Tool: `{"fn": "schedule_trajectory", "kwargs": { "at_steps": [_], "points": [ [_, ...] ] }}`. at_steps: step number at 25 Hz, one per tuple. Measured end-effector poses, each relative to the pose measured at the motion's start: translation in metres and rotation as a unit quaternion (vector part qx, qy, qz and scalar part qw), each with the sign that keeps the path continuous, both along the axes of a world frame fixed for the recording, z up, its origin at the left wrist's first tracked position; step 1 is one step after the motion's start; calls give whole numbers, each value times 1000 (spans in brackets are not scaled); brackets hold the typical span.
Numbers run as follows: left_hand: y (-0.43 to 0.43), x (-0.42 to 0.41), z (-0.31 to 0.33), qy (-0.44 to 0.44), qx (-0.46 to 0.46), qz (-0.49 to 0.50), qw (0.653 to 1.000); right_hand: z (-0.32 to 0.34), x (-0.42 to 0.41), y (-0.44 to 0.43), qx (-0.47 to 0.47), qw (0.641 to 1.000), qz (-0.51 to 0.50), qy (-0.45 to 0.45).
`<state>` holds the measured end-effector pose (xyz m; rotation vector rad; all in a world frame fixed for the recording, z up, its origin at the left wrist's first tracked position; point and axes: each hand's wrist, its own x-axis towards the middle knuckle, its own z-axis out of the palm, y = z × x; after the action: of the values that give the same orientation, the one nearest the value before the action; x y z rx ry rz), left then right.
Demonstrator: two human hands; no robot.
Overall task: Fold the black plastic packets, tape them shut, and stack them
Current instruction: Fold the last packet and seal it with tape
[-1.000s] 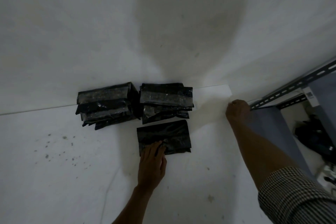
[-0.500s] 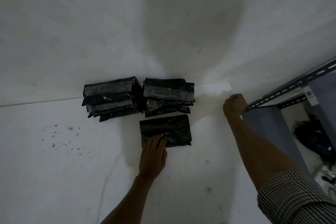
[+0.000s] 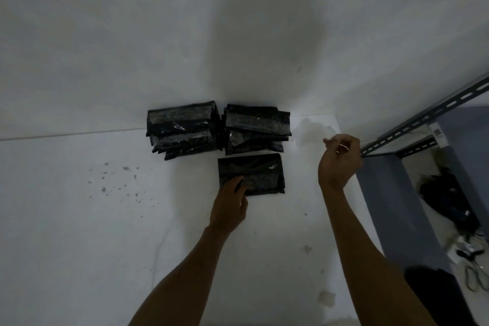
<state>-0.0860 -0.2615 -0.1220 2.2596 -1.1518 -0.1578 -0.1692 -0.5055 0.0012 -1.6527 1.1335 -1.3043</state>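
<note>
- Left hand (image 3: pixel 229 202): fingers laid fairly straight on the near-left corner of the loose black packet (image 3: pixel 251 172), pressing it down. It is not wrapped round it.
- That packet lies flat on the white worktop (image 3: pixel 79 219), stretching away and to the right of the left hand's fingertips. It looks folded. I see no tape on it.
- Right hand (image 3: pixel 340 163): off the worktop, fingers curled in, thumb and forefinger pinched together with a small glint between them.
- Tape strip (image 3: pixel 315 127): a pale see-through smear running from the right hand's pinch up and to its left. It is blurred, so I read it as tape, not with certainty.
- Left stack (image 3: pixel 182 130): finished packets beyond the left hand, against the wall (image 3: pixel 132 34). A shiny tape band shows on the top one.
- Right stack (image 3: pixel 256 127): straight beyond the loose packet, just beside it, and touching or nearly touching the left stack. Same taped top.
- The loose packet sits between the left hand and the right stack, left of the right hand, and well apart from it.
- Metal rack (image 3: pixel 423 119): just right of the right hand, a slotted grey rail.
- Scissors (image 3: pixel 476 275): low down, well to the right of the right forearm, off the worktop.
</note>
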Motion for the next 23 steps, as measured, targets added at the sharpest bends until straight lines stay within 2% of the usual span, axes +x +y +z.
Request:
{"fn": "schedule_trajectory", "kwargs": {
  "at_steps": [3,5,6,8,10,11,14,17,20,23],
  "points": [
    [-7,-4,21,104,-79,57,990,19,-6,32,84,996,30,-21],
    [-18,-6,36,246,-134,123,952,28,-7,54,134,989,46,-32],
    [-25,-5,45,332,-152,161,917,32,-7,64,156,986,53,-38],
    [-35,-3,57,508,-180,219,813,33,-7,79,190,978,68,-48],
    [-37,-4,65,630,-185,239,715,32,-8,90,215,972,88,-44],
    [-36,-5,69,663,-180,239,686,31,-9,94,231,968,96,-35],
    [-31,-11,72,715,-186,214,638,29,-11,103,270,955,119,-21],
    [-28,-16,82,711,-243,232,617,32,-13,109,274,953,132,-9],
    [-18,-15,88,643,-268,292,656,26,-14,108,280,952,126,1],
    [-5,-7,86,618,-237,304,685,10,-19,102,239,962,120,60]
  ]
}}
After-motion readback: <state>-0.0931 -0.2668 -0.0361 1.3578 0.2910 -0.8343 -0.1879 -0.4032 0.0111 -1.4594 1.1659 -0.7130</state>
